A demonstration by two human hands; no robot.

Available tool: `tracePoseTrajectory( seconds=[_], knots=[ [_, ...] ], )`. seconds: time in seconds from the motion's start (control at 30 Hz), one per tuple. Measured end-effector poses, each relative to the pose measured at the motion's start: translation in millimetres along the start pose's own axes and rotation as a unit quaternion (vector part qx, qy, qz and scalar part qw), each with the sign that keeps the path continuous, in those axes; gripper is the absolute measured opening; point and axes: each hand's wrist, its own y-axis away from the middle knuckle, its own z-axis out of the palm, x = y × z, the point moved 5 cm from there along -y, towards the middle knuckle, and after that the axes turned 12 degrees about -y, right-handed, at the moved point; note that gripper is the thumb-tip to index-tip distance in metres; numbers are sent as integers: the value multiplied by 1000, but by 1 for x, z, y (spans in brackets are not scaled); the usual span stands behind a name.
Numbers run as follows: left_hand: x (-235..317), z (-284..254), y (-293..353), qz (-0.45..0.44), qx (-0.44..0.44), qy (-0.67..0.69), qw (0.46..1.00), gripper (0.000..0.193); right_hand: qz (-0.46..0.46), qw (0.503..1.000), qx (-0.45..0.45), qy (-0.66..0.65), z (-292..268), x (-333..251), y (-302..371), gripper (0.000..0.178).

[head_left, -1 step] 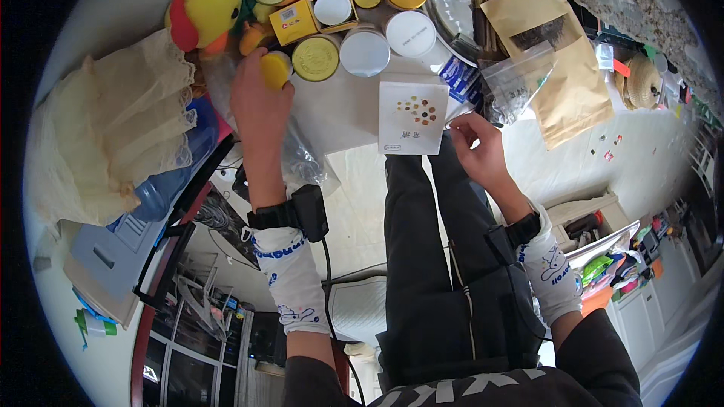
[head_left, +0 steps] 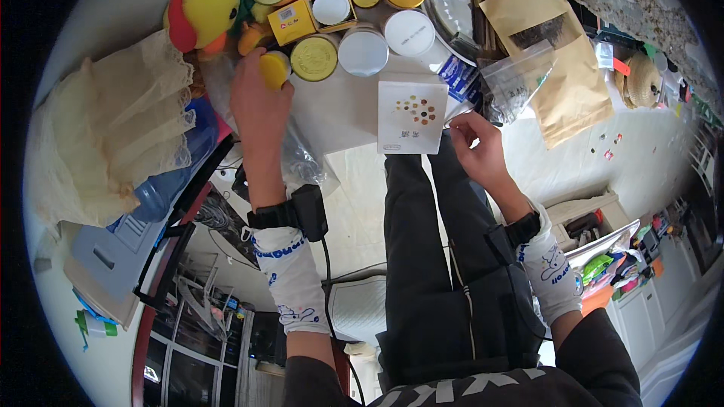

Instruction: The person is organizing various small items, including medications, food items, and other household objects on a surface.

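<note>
Yellow-lidded round jar point(head_left: 275, 70) gripped by left hand point(head_left: 258, 98); right hand point(head_left: 480, 152) curled near squarish box point(head_left: 410, 122), hold unclear

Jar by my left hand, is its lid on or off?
On: a yellow lid covers the top of the jar at the left hand. I cannot tell how tightly it is closed.

Jars point(head_left: 363, 50) hem apparently free room beside the box point(head_left: 411, 124).

The held yellow lid point(head_left: 274, 70) looks smooth plastic; the lace cloth point(head_left: 113, 128) at left, matt; the upper-right pouch point(head_left: 577, 98), paper.
</note>
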Motion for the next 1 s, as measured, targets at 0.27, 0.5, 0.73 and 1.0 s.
tracePoseTrajectory(
  seconds=[0.27,0.5,0.73,1.0],
  knots=[
    [-5,5,-4,2,1,32,999,61,-16,1000,0,1,-1,4,-1,9],
    [-5,4,-7,-12,-22,-3,1000,66,28,999,0,34,0,6,-3,20],
    [2,-2,40,-78,133,79,985,76,47,997,-3,61,-2,16,4,35],
    [52,93,178,-229,-53,416,879,55,128,990,-38,-38,17,33,13,60]
  ],
)
